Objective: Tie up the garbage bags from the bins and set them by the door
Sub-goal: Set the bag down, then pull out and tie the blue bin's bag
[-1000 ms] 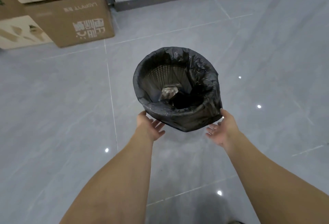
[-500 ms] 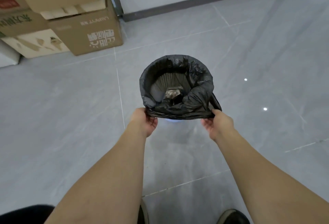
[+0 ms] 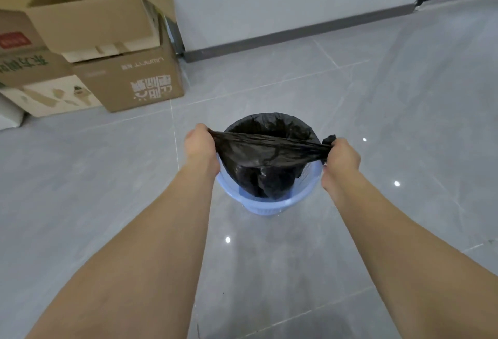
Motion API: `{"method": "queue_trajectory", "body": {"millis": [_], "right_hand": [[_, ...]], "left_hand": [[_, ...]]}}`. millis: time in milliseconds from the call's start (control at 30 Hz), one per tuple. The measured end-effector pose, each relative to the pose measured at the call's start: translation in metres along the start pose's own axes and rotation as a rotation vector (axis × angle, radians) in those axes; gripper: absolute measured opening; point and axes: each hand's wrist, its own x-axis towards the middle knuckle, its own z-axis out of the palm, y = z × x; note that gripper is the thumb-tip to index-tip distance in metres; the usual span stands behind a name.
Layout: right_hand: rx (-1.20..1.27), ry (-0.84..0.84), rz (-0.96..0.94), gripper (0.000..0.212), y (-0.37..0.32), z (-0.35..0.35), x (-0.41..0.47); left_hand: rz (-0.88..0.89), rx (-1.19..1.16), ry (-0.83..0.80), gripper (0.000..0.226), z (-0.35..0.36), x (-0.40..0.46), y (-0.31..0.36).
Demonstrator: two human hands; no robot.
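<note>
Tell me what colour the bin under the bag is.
Light blue. The bin shows in the head view, its near rim exposed where the black bag is pulled off.

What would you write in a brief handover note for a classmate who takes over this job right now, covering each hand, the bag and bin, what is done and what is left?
Left hand: grips the near-left edge of the black garbage bag.
Right hand: grips the near-right edge, a bunch of plastic poking out above the fingers.
Bag: stretched taut between the hands, near rim pulled off the blue bin; far rim seems folded over the bin; body inside it.
Done: near edge freed.
Left: free the far rim, lift out, knot, carry to the door.
</note>
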Motion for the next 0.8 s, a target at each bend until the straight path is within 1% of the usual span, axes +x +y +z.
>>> {"method": "queue_trajectory", "body": {"millis": [100, 167, 267, 367, 400, 433, 500, 533, 600, 667, 733, 800], "right_hand": [[0.24, -0.081, 0.006, 0.021, -0.01, 0.013, 0.012], [0.323, -0.128, -0.016, 0.021, -0.017, 0.02, 0.015], [0.426, -0.255, -0.041, 0.023, -0.032, 0.03, 0.011], [0.535, -0.445, -0.08, 0.044, -0.052, 0.034, -0.003], [0.551, -0.479, -0.086, 0.047, -0.059, 0.034, -0.01], [0.56, -0.493, -0.087, 0.045, -0.066, 0.033, -0.017], [0.568, -0.484, -0.084, 0.033, -0.08, 0.031, -0.031], [0.567, -0.485, -0.087, 0.03, -0.088, 0.029, -0.04], [0.567, -0.519, -0.105, 0.03, -0.106, 0.024, -0.058], [0.554, -0.559, -0.159, 0.03, -0.128, 0.015, -0.078], [0.506, -0.556, -0.248, 0.029, -0.149, 0.001, -0.096], [0.449, -0.533, -0.324, 0.027, -0.165, -0.017, -0.109]], "left_hand": [[0.018, -0.29, -0.214, 0.021, 0.013, 0.012, 0.003], [0.003, -0.373, -0.316, 0.023, 0.015, 0.018, 0.004], [-0.013, -0.48, -0.395, 0.027, 0.017, 0.017, 0.009], [-0.022, -0.61, -0.46, 0.034, 0.02, 0.005, 0.022], [-0.017, -0.609, -0.491, 0.032, 0.021, -0.002, 0.028], [-0.014, -0.589, -0.517, 0.029, 0.021, -0.01, 0.035], [-0.009, -0.556, -0.541, 0.022, 0.022, -0.03, 0.052], [0.003, -0.554, -0.542, 0.021, 0.023, -0.041, 0.062], [0.056, -0.552, -0.552, 0.026, 0.025, -0.067, 0.082], [0.121, -0.499, -0.602, 0.031, 0.028, -0.099, 0.102], [0.168, -0.395, -0.68, 0.04, 0.034, -0.135, 0.115], [0.176, -0.3, -0.794, 0.048, 0.042, -0.171, 0.12]]}}
